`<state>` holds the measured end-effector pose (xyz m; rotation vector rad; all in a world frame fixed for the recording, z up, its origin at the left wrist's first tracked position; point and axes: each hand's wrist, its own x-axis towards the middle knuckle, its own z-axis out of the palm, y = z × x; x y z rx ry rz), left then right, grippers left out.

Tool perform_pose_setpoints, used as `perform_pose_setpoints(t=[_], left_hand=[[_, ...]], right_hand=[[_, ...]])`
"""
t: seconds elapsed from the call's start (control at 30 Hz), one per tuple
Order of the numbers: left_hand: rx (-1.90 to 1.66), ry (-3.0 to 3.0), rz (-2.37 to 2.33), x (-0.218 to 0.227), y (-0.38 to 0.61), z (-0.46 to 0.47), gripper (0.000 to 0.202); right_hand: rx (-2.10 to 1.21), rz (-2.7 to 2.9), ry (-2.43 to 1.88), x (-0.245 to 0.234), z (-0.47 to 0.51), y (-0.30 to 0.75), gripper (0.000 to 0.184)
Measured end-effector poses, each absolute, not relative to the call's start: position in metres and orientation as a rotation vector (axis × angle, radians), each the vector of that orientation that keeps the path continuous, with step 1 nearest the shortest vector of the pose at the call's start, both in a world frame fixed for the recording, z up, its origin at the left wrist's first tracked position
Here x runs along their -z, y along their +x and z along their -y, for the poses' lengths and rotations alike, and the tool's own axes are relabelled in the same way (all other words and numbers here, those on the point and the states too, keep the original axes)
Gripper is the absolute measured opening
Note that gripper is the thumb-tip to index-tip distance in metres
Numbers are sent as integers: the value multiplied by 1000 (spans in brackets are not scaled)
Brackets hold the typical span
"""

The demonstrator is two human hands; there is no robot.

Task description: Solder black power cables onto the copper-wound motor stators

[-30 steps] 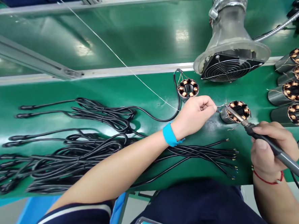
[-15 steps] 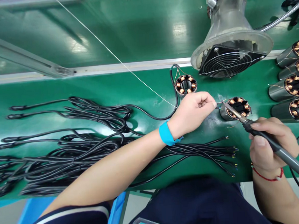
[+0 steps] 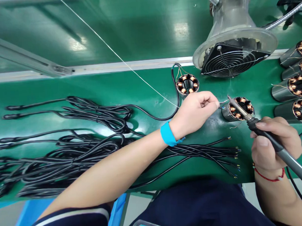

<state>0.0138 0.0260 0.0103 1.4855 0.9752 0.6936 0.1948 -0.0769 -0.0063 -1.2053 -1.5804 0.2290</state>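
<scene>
My left hand, with a blue wrist band, is closed in a pinch on thin wire ends that stick out past its fingertips. A thin line of solder wire runs from the upper left down to this hand. My right hand grips a soldering iron by its dark handle. Its metal tip points up and left, a short way from the wire ends. Beneath the tip stands a motor stator with copper windings. Another stator, joined to a black cable, stands behind my left hand.
A fume extractor hood with a fan grille hangs at the back. Several stators lie at the right edge. Coiled black cables cover the left of the green bench, their stripped ends reaching under my left forearm.
The soldering iron's tip has moved slightly right and up, off the wire ends. My left hand has stayed nearly still, still pinching.
</scene>
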Motion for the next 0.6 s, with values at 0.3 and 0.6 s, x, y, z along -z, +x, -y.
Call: perform_pose_setpoints(t=[0.3,0.6], left_hand=[[-702,1493,-966,-10,15,-26,16],[-716,1502,-962,-9,16,-26,16]], right_hand=[[-200,1571,-1100,9,74,191,17],[-156,1552,-1061,12,73,191,18]])
